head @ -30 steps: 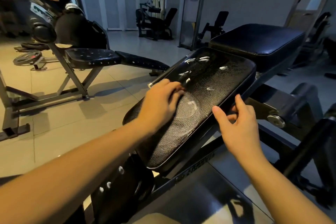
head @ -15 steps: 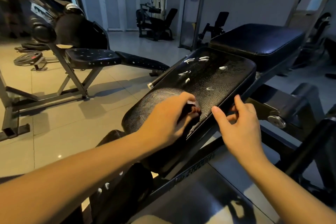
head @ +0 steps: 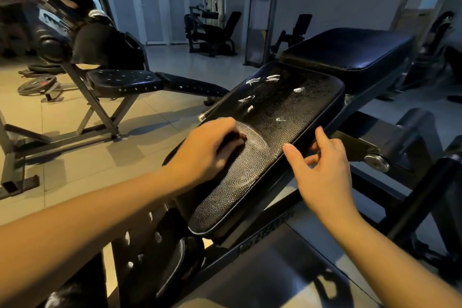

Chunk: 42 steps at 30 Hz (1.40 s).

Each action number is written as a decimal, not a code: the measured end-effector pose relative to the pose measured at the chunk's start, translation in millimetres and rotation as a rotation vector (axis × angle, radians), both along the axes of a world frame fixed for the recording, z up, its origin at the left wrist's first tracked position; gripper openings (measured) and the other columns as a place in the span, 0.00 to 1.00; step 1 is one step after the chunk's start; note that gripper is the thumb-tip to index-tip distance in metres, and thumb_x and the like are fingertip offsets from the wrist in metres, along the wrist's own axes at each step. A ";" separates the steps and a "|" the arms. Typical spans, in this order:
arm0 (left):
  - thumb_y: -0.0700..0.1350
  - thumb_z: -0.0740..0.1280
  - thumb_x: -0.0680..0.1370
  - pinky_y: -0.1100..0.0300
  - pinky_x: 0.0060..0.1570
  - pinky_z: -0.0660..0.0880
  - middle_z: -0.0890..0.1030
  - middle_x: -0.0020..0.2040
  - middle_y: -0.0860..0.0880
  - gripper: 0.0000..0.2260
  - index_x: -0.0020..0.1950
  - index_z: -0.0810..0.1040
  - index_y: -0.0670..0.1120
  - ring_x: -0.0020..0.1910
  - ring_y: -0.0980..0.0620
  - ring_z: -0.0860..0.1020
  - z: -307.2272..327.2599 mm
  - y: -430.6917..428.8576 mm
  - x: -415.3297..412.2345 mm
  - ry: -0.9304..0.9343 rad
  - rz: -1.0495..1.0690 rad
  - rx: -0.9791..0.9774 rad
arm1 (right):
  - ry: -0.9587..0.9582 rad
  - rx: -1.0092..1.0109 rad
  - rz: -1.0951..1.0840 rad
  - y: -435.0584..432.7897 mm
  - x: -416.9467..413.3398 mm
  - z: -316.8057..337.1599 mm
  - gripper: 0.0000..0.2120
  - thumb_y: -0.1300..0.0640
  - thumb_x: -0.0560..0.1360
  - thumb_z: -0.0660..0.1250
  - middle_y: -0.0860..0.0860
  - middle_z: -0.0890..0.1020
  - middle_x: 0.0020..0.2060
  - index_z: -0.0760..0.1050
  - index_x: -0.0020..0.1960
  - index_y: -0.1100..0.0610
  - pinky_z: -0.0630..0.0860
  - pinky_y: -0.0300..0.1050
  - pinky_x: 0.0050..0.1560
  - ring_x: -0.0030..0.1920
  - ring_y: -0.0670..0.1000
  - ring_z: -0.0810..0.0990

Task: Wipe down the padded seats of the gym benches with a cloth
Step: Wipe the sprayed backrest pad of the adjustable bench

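Note:
A black textured bench pad [head: 282,107] slopes up away from me, with several white streaks of cleaner on its far half and a damp, wiped sheen on its near half. My left hand [head: 207,152] presses on the pad's left side, its fingers curled over a dark cloth [head: 233,139] that is mostly hidden beneath them. My right hand [head: 322,172] sits at the pad's right edge; the thumb tip touches the edge and the fingers are loose beside it, holding nothing. A second thick black pad [head: 350,50] lies just beyond.
The bench's black steel frame and a roller pad [head: 412,130] are to the right. Another bench [head: 125,80] stands on the tiled floor to the left, with weight plates [head: 37,85] behind it. More gym machines [head: 212,30] line the far wall.
My left hand swept the cloth right across the pad, then back to the left side, leaving a curved wet mark. My right hand stayed at the pad's edge.

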<state>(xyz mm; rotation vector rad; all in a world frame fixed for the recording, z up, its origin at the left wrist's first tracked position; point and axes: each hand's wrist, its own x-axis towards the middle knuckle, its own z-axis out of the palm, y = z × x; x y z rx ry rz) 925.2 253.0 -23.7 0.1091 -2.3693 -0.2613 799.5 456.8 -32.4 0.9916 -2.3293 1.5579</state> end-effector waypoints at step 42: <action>0.48 0.68 0.81 0.68 0.41 0.66 0.76 0.43 0.54 0.06 0.49 0.74 0.48 0.42 0.49 0.76 -36.3 -40.2 34.0 0.072 0.167 0.173 | -0.026 -0.012 -0.005 -1.2 8.3 2.6 0.39 0.43 0.79 0.67 0.49 0.69 0.58 0.55 0.83 0.56 0.72 0.44 0.53 0.41 0.42 0.77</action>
